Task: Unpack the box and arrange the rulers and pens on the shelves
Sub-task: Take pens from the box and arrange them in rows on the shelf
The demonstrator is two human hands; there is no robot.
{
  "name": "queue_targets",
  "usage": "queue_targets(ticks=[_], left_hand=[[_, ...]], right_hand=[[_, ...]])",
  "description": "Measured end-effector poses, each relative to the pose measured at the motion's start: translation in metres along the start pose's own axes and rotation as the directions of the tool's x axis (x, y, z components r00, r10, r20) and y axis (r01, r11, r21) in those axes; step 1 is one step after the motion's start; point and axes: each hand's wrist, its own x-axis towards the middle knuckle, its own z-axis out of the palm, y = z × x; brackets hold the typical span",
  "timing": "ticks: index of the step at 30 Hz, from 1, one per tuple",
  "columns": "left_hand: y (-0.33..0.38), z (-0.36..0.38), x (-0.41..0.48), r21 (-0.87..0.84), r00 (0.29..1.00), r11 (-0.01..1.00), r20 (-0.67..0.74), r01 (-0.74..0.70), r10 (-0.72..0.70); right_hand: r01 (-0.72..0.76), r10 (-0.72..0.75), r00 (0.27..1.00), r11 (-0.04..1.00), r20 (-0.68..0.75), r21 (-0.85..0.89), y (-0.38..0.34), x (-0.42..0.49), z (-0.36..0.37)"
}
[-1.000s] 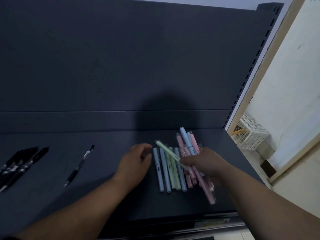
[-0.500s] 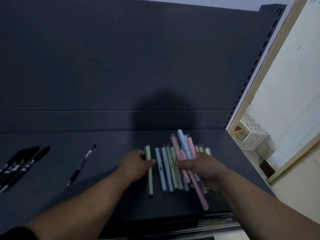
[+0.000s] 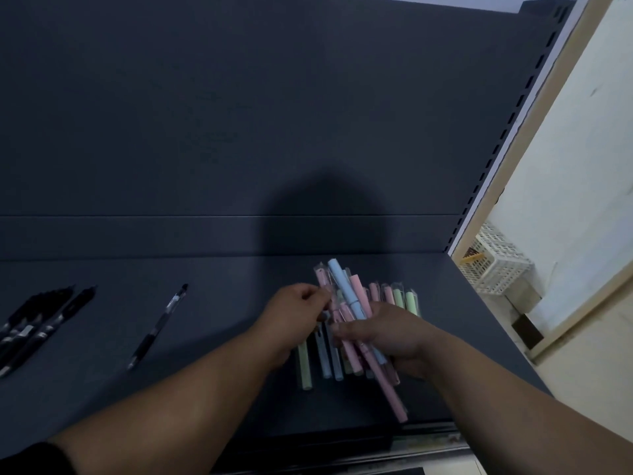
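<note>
- The right hand (image 3: 390,337) is clenched around a bunch of pens (image 3: 356,303) in pink, blue and green. It holds them slanted just above the dark shelf (image 3: 222,303).
- A blue pen (image 3: 342,286) sticks out at the top of the bunch, and a long pink one (image 3: 390,395) pokes out below the palm toward the shelf's front edge.
- The left hand (image 3: 294,313) has its fingers curled and pinches a wrapped pink pen (image 3: 322,279) at the left edge of the bunch.
- Under both hands a row of pens (image 3: 325,361) lies flat on the shelf, side by side. A green pen (image 3: 304,368) is the leftmost.
- Two green tips (image 3: 411,299) show past the right knuckles; I cannot tell whether these are held or lying.
- A single black pen (image 3: 157,327) lies well left of the hands.
- More black pens (image 3: 37,323) lie in a cluster near the left edge.
- A white basket (image 3: 496,265) stands beyond the shelf's right end.
</note>
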Motion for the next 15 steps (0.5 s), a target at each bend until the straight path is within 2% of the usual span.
queue_targets(ticks=[2, 4, 5, 7, 9, 10, 12, 15], left_hand=[[0.007, 0.001, 0.000, -0.237, 0.992, 0.963, 0.062, 0.125, -0.113], [0.008, -0.008, 0.002, -0.242, 0.991, 0.962, 0.008, 0.129, -0.131], [0.007, -0.015, 0.003, -0.169, 0.991, 0.979, -0.046, 0.115, -0.124], [0.000, -0.031, 0.006, 0.099, 0.985, 0.989, -0.139, 0.114, -0.100], [-0.008, -0.043, 0.005, 0.356, 0.985, 0.924, -0.147, 0.139, -0.091], [-0.012, -0.044, 0.005, 0.429, 0.988, 0.892, -0.120, 0.144, -0.102], [-0.019, -0.040, 0.003, 0.492, 0.992, 0.862, -0.063, 0.124, -0.106], [-0.027, -0.033, 0.006, 0.489, 0.999, 0.870, -0.030, 0.052, -0.043]], right_hand=[[-0.001, 0.000, 1.000, 1.000, 0.002, 0.015, -0.002, 0.002, 0.001], [-0.004, 0.004, 0.996, 1.000, -0.085, 0.006, -0.002, 0.007, -0.002], [-0.013, 0.012, 0.989, 1.000, -0.149, -0.006, 0.001, 0.012, -0.006], [-0.035, 0.024, 0.969, 0.999, -0.248, -0.039, 0.005, 0.019, -0.011], [-0.043, 0.030, 0.962, 0.998, -0.273, -0.044, 0.008, 0.024, -0.013], [-0.046, 0.032, 0.960, 0.998, -0.277, -0.043, 0.009, 0.026, -0.012], [-0.049, 0.025, 0.954, 0.996, -0.298, -0.072, 0.008, 0.029, -0.007], [-0.046, -0.015, 0.929, 0.986, -0.371, -0.157, 0.005, 0.031, 0.001]])
